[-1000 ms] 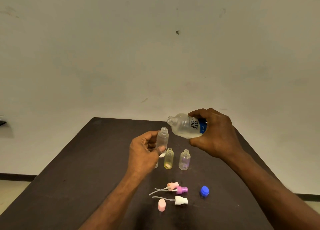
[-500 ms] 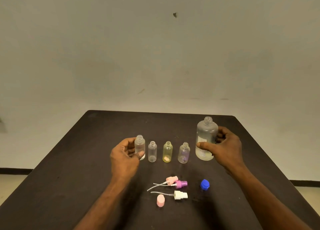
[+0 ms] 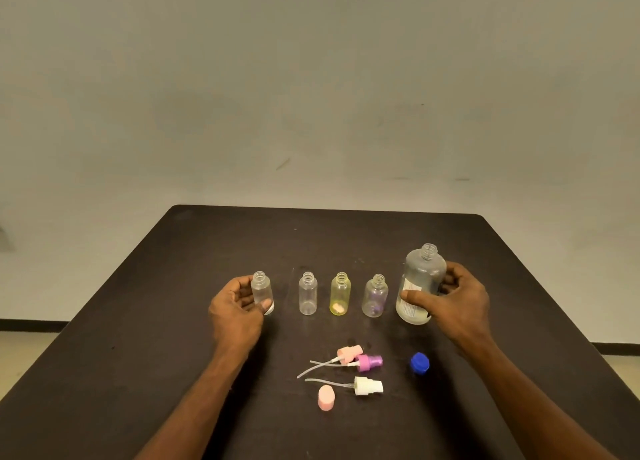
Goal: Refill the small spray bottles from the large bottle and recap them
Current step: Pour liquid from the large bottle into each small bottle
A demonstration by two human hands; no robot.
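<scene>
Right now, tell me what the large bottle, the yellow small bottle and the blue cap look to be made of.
Large bottle: probably frosted, translucent plastic; its cloudy wall dims the table behind it, with a moulded threaded neck. Yellow small bottle: clear tinted plastic, likely; glossy and see-through, though glass can't be excluded. Blue cap: opaque, solid-coloured plastic, apparently with a faceted edge.

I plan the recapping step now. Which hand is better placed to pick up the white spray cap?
Left, probably. The left hand holds only a small clear plastic bottle beside the row, whereas the right hand grips the large clear bottle. The white plastic spray cap lies between both.
</scene>
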